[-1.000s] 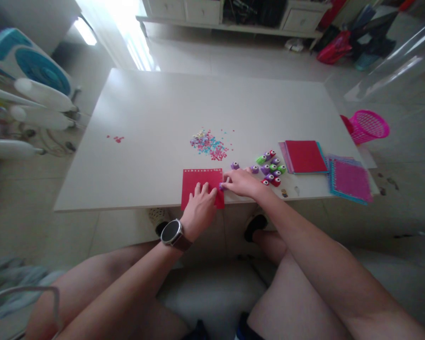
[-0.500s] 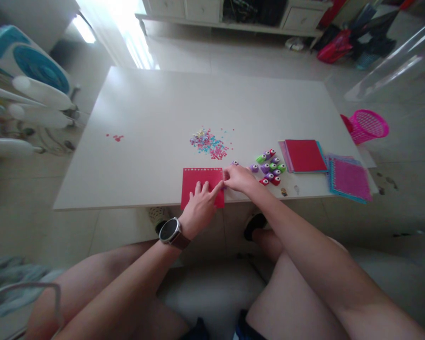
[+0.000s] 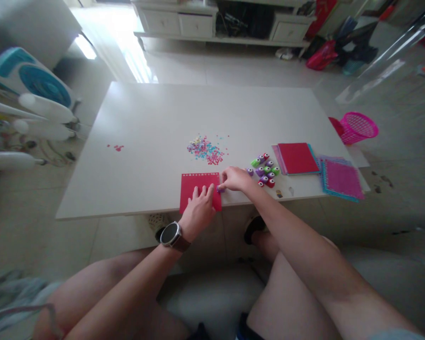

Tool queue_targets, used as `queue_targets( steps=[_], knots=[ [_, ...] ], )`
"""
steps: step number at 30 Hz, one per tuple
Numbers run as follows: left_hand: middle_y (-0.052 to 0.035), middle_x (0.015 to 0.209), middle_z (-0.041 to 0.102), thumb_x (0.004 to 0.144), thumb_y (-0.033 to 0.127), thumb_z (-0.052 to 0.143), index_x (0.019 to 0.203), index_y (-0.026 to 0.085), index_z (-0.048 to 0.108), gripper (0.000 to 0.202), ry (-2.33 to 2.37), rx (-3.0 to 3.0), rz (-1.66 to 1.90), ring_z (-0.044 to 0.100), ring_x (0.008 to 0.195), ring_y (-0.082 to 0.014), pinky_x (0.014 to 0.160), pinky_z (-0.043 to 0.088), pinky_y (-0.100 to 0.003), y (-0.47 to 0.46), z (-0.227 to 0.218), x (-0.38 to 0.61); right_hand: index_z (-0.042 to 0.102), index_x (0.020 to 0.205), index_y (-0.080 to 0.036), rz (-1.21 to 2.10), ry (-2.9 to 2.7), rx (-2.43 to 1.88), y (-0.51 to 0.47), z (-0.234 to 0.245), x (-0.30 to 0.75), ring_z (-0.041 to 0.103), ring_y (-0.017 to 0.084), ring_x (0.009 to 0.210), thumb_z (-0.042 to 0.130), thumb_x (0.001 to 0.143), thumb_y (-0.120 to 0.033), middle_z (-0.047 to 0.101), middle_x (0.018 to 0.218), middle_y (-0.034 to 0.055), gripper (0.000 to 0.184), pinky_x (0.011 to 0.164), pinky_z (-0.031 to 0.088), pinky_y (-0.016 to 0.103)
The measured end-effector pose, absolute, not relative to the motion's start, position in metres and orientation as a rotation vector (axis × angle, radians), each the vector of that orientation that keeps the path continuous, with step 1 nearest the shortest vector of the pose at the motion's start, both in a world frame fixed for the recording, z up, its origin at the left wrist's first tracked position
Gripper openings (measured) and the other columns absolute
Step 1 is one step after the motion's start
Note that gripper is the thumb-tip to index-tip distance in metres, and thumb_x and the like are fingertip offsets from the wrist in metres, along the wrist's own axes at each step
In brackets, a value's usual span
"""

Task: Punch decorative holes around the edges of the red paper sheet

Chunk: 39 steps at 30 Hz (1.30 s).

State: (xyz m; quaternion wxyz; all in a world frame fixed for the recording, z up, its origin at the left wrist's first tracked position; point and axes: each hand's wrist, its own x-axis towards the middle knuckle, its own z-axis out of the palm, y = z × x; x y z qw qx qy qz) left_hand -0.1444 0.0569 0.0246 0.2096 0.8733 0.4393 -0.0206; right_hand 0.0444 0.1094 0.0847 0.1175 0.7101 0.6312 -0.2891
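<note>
A red paper sheet (image 3: 193, 186) lies at the near edge of the white table (image 3: 156, 127), with a row of small punched holes along its far edge. My left hand (image 3: 199, 208), a watch on its wrist, rests flat on the sheet with the fingers stretched out. My right hand (image 3: 234, 179) is closed around a small purple paper punch (image 3: 220, 189) at the sheet's right edge. A cluster of several small coloured punches (image 3: 265, 170) sits just right of that hand. A heap of tiny coloured paper cut-outs (image 3: 206, 149) lies beyond the sheet.
Stacks of coloured paper (image 3: 297, 158) and pink sheets (image 3: 342, 180) lie at the table's right. A pink basket (image 3: 359, 127) stands on the floor past the right corner. A few red scraps (image 3: 118, 148) lie at the left. A fan (image 3: 28, 80) stands to the left.
The camera has tipped up slightly, so everything sits lower in the picture. My right hand has stayed at the sheet's right edge with the punch; my left hand remains on the sheet.
</note>
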Motion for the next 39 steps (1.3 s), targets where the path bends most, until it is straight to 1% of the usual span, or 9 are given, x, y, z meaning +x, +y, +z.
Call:
queue_targets(
  steps=[2,5,9,12,19,25,28,36,39],
  knots=[
    [-0.028,0.172,0.045,0.103,0.019,0.053,0.17,0.009,0.034,0.07,1.299,2.38,-0.164,0.039,0.164,-0.0463,0.12,0.054,-0.063,0.054,0.032,-0.141,0.082,0.102,-0.023,-0.791,1.894,2.098,0.106,0.086,0.052,0.075,0.023,0.107,0.081,0.096,-0.034,0.084,0.112,0.0057,0.013,0.092,0.049,0.033],
    [-0.0283,0.175,0.041,0.104,0.022,0.052,0.167,0.007,0.038,0.066,1.302,2.349,-0.256,0.032,0.166,-0.0519,0.117,0.057,-0.066,0.052,0.042,-0.138,0.082,0.11,-0.023,-0.737,1.988,2.095,0.1,0.085,0.059,0.075,0.024,0.11,0.078,0.097,-0.031,0.083,0.116,0.0065,0.016,0.092,0.049,0.033],
    [-0.028,0.177,0.039,0.105,0.024,0.054,0.167,0.009,0.037,0.066,1.287,2.376,-0.301,0.03,0.167,-0.0522,0.117,0.057,-0.068,0.052,0.046,-0.137,0.081,0.121,-0.022,-0.696,2.085,1.971,0.097,0.078,0.055,0.071,0.027,0.124,0.079,0.093,-0.022,0.081,0.126,0.0084,0.028,0.1,0.047,0.036],
    [-0.0269,0.179,0.037,0.104,0.025,0.057,0.167,0.011,0.037,0.067,1.296,2.402,-0.339,0.028,0.168,-0.0514,0.119,0.055,-0.067,0.051,0.045,-0.138,0.082,0.121,-0.023,-0.689,2.095,1.915,0.097,0.075,0.05,0.071,0.028,0.126,0.071,0.096,-0.014,0.082,0.123,0.008,0.029,0.104,0.045,0.037],
    [-0.0283,0.18,0.034,0.104,0.025,0.058,0.168,0.009,0.036,0.069,1.269,2.414,-0.365,0.027,0.168,-0.0521,0.122,0.053,-0.067,0.05,0.047,-0.139,0.083,0.117,-0.022,-0.514,2.051,1.924,0.097,0.079,0.061,0.068,0.031,0.126,0.062,0.101,-0.013,0.081,0.123,0.0133,0.028,0.108,0.041,0.044],
    [-0.0286,0.18,0.033,0.105,0.026,0.059,0.171,0.01,0.035,0.072,1.275,2.426,-0.385,0.026,0.168,-0.0529,0.121,0.054,-0.067,0.05,0.047,-0.139,0.079,0.122,-0.02,-0.642,2.119,1.905,0.095,0.079,0.062,0.064,0.03,0.131,0.06,0.094,-0.002,0.078,0.127,0.0125,0.039,0.108,0.039,0.043],
    [-0.0298,0.179,0.034,0.106,0.028,0.058,0.171,0.01,0.035,0.071,1.282,2.418,-0.385,0.028,0.168,-0.0539,0.12,0.054,-0.067,0.05,0.048,-0.138,0.079,0.115,-0.02,-0.78,2.155,1.86,0.097,0.08,0.057,0.064,0.028,0.131,0.059,0.09,0.001,0.079,0.122,0.0096,0.039,0.108,0.038,0.042],
    [-0.0317,0.178,0.034,0.106,0.028,0.058,0.17,0.009,0.038,0.069,1.301,2.404,-0.395,0.028,0.167,-0.0557,0.118,0.055,-0.067,0.049,0.049,-0.137,0.079,0.108,-0.02,-0.862,2.108,1.82,0.096,0.078,0.053,0.068,0.027,0.124,0.057,0.093,0.002,0.081,0.118,0.0073,0.034,0.107,0.038,0.042],
    [-0.0323,0.177,0.035,0.107,0.03,0.057,0.169,0.009,0.039,0.068,1.354,2.359,-0.405,0.03,0.166,-0.0559,0.115,0.058,-0.066,0.05,0.053,-0.137,0.077,0.122,-0.02,-0.81,2.128,1.852,0.097,0.074,0.054,0.065,0.03,0.13,0.055,0.094,-0.002,0.079,0.126,0.0119,0.039,0.106,0.039,0.043]
  ],
)
